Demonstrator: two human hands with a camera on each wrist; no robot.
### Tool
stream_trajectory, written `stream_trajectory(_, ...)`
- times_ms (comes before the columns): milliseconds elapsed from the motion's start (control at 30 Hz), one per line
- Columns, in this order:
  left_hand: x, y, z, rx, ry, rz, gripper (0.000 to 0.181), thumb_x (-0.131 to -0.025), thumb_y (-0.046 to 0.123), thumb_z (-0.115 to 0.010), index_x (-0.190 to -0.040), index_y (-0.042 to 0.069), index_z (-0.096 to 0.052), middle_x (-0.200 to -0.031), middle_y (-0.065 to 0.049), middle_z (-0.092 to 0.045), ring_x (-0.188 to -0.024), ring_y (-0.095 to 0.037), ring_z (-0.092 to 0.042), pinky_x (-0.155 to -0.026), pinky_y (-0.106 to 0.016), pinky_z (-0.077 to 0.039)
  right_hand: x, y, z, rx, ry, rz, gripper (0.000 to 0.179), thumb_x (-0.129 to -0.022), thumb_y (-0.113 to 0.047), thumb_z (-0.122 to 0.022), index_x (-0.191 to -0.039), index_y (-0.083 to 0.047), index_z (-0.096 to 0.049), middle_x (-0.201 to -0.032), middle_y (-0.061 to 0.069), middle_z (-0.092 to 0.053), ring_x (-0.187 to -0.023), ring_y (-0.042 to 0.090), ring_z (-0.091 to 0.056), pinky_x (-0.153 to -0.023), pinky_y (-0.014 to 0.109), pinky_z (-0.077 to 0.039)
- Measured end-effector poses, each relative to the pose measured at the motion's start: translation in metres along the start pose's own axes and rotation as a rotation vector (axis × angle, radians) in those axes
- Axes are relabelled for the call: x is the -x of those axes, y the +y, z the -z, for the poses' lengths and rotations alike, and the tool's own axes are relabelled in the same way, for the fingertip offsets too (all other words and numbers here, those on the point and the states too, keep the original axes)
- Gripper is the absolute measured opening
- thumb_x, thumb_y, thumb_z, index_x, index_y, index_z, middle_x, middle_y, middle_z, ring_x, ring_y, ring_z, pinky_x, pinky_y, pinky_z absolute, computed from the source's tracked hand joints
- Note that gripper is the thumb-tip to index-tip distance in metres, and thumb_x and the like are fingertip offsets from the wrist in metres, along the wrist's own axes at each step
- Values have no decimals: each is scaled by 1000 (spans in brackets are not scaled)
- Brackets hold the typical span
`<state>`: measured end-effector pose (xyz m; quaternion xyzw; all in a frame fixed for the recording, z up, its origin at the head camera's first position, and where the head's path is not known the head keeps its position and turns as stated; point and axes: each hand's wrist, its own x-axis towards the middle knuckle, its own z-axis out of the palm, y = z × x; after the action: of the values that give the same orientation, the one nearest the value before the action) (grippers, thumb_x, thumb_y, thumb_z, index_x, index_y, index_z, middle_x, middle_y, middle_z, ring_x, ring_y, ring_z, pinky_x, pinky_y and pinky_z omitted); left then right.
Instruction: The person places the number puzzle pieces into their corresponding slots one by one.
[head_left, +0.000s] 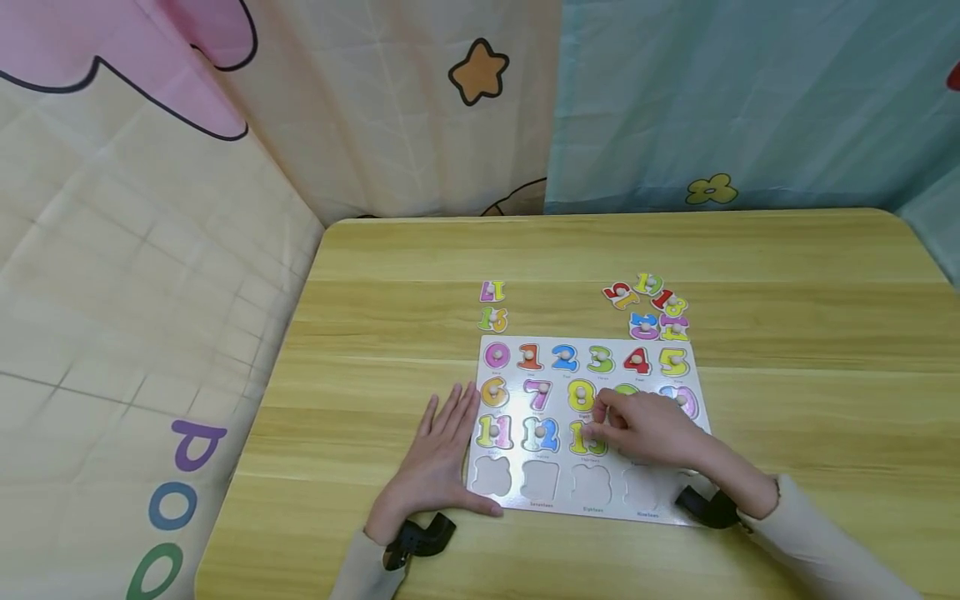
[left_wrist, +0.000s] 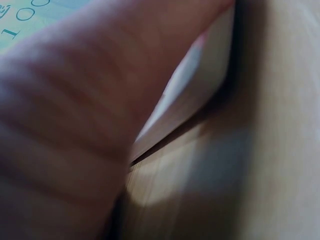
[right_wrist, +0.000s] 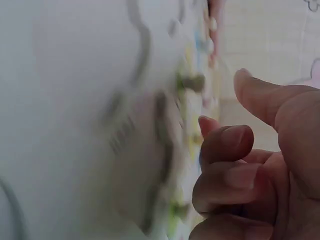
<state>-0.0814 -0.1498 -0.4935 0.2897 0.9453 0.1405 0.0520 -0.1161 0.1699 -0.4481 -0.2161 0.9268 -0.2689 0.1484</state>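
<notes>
A white number puzzle board (head_left: 534, 487) lies on the table, with knobbed number pieces in its upper rows and bare recesses in its bottom row. My left hand (head_left: 442, 458) lies with spread fingers along the board's left edge, its thumb at the lower left corner. Over the board is my right hand (head_left: 648, 425), thumb and index tip beside the yellow 13 piece (head_left: 577, 437). In the right wrist view the thumb (right_wrist: 257, 97) stands apart from the loosely curled fingers (right_wrist: 225, 175), with nothing between them. That hand covers part of the middle rows.
Beyond the board's top right corner lies a cluster of loose number pieces, including a red-and-orange one (head_left: 620, 295) and a red-and-yellow 18 (head_left: 670, 302). Two more pieces, one magenta and yellow (head_left: 492, 292), one green and yellow (head_left: 492, 319), lie past its top left corner. Printed curtains (head_left: 375, 125) hang behind the table.
</notes>
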Motion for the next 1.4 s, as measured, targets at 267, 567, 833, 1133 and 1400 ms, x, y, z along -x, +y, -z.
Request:
stream_trajectory(267, 1, 0, 1, 7, -5, 3, 146, -51, 82, -68, -150, -1, 0, -158, -12, 3, -143, -27, 8, -112, -48, 7, -17, 54, 51, -176, 209, -183, 39, -94, -42, -56, -102, -4, -52, -64, 3, -48, -55, 18, -42, -45, 27, -31)
stream_trajectory(567, 0, 1, 1, 16, -10, 12, 147, -50, 82, -69, -150, 0, 0, -158, -12, 3, -143, -26, 8, -112, -46, 8, -28, 95, 77, -127, 225, -370, 51, -96, -47, -50, -102, 3, -46, -81, 15, -54, -68, 26, -47, -52, 31, -37)
stream_trajectory(833, 0, 1, 1, 12, -7, 7, 147, -50, 83, -68, -151, 0, 0, -158, -12, 3, -143, -26, 7, -112, -46, 9, -30, 101, 77, -52, 159, -372, 53, -94, -52, -49, -92, 0, -50, -71, 7, -51, -63, 24, -46, -53, 31, -33)
stream_trajectory(1133, 0, 2, 2, 2, -16, 14, 147, -50, 83, -68, -150, 0, 1, -158, -12, 4, -143, -26, 9, -112, -47, 8, -31, 101, 77, -35, 177, -382, 56, -93, -54, -50, -92, 2, -54, -71, 8, -52, -62, 23, -46, -51, 31, -33)
stream_trajectory(1400, 0, 1, 2, 1, -18, 16, 147, -50, 84, -67, -151, 0, 1, -158, -12, 3, -143, -25, 8, -112, -46, 9, -28, 103, 75, -16, 234, -375, 49, -94, -48, -52, -90, 1, -53, -68, 7, -50, -60, 23, -45, -50, 31, -32)
